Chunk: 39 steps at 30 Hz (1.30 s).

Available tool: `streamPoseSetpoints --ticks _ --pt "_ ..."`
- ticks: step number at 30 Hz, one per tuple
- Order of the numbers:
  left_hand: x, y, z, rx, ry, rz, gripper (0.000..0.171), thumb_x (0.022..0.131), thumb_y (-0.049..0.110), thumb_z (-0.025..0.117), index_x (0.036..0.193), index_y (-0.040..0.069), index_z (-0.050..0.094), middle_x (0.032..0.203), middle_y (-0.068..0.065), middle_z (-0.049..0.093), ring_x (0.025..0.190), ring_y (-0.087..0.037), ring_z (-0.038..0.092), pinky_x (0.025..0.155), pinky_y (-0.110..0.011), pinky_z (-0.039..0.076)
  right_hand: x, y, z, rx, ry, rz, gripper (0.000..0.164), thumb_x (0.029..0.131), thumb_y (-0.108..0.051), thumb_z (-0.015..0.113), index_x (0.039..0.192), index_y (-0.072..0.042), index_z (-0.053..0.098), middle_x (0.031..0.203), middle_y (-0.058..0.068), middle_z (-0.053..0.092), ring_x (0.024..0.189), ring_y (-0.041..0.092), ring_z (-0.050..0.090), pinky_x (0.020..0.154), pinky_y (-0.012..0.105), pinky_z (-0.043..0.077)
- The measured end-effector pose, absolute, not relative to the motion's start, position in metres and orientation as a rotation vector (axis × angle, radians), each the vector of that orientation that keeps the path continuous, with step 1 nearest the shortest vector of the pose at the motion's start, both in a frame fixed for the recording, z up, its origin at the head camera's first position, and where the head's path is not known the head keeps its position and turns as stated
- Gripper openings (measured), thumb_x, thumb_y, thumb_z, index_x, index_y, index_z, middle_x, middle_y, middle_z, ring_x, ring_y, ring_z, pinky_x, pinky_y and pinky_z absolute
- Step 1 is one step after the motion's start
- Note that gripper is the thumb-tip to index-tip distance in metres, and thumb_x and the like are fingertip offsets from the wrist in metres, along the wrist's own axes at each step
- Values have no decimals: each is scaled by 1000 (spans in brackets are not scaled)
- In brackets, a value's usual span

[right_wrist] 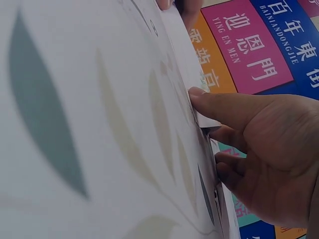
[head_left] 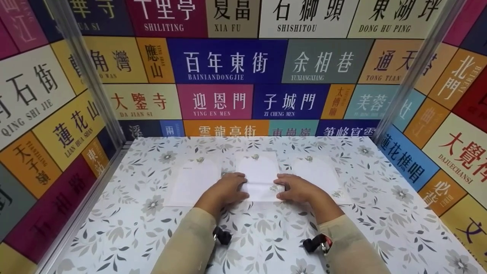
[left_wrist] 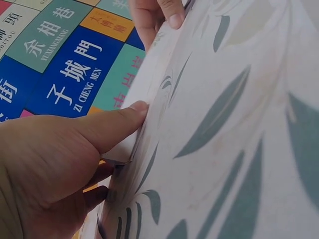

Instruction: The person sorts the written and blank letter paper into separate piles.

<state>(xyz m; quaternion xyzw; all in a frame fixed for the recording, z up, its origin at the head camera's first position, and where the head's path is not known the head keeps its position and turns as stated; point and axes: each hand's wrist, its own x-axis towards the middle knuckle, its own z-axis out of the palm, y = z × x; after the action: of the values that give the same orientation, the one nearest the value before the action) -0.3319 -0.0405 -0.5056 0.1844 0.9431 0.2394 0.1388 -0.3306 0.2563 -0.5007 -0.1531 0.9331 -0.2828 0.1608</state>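
Observation:
A white sheet of paper (head_left: 257, 169) with a small plant print at its top lies on the table between both hands. A crease crosses its lower part, and the strip below (head_left: 258, 192) seems folded over. My left hand (head_left: 229, 189) holds the sheet's left edge, its thumb at the lower corner and its fingers higher up. At the right edge, my right hand (head_left: 296, 188) holds it in the same way. In the left wrist view the thumb (left_wrist: 117, 124) lies on the paper's edge; in the right wrist view the other thumb (right_wrist: 224, 104) does too. The fingertips are partly hidden.
Similar sheets lie on either side, a left one (head_left: 194, 180) and a right one (head_left: 317, 175), close to the hands. The table (head_left: 258, 236) has a floral cover. Colourful walls with printed signs (head_left: 228, 61) stand behind and at both sides.

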Motion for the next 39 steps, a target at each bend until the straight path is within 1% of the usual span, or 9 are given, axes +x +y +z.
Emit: streamPoseSetpoints --ticks 4,7,13,19,23,27,30,35,39 --pt "-332 -39 -506 494 2748 705 58 100 40 74 153 21 60 170 3 46 164 -30 31 135 -50 27 -332 255 -503 -456 2730 -810 48 99 -23 78 144 -11 68 164 17 47 156 42 40 131 57 31" --pt "-333 -38 -507 463 2749 731 57 100 40 75 152 22 61 170 3 46 165 -30 30 136 -50 25 -332 254 -504 -419 2784 -810 44 97 -25 80 139 -16 72 148 17 53 137 36 54 121 54 43" --pt "-336 -39 -509 454 2732 818 57 99 36 77 151 20 62 168 0 49 165 -32 30 137 -50 23 -333 252 -506 -374 2836 -771 43 94 -29 82 136 -24 75 118 7 58 102 20 54 94 39 48" --pt "-336 -39 -509 439 2747 973 56 95 32 81 147 16 66 157 -8 61 153 -32 49 132 -49 35 -336 252 -505 -382 2812 -882 51 92 -25 85 140 -13 72 129 12 66 112 24 61 108 47 52" --pt "-336 -35 -505 227 2722 1137 52 96 33 80 144 19 68 149 -8 66 143 -30 59 125 -50 45 -335 250 -503 -244 2753 -1035 57 93 -30 84 143 -8 68 138 17 68 125 30 63 114 51 50" --pt "-337 -33 -501 -32 2674 1371 44 97 22 75 140 17 69 147 -10 68 140 -32 63 120 -49 50 -335 247 -498 -19 2717 -1181 58 95 -35 79 144 -7 66 133 17 70 118 30 68 106 46 56" --pt "-337 -33 -501 -164 2613 1563 45 94 9 70 139 12 70 145 -12 69 140 -32 63 120 -46 51 -335 245 -496 119 2670 -1293 54 98 -29 75 144 -3 65 131 18 71 108 25 72 95 37 59" --pt "-338 -36 -504 -231 2586 1678 46 88 -1 67 134 3 72 133 -15 73 126 -30 68 108 -41 58 -335 243 -496 260 2571 -1411 46 99 -15 71 142 1 65 126 18 72 90 17 74 80 26 59" --pt "-338 -38 -505 -213 2611 1655 44 87 -3 69 130 1 73 126 -16 75 119 -31 69 105 -42 59 -334 242 -498 301 2517 -1455 44 97 -12 71 139 0 66 124 17 72 86 15 73 80 26 60"
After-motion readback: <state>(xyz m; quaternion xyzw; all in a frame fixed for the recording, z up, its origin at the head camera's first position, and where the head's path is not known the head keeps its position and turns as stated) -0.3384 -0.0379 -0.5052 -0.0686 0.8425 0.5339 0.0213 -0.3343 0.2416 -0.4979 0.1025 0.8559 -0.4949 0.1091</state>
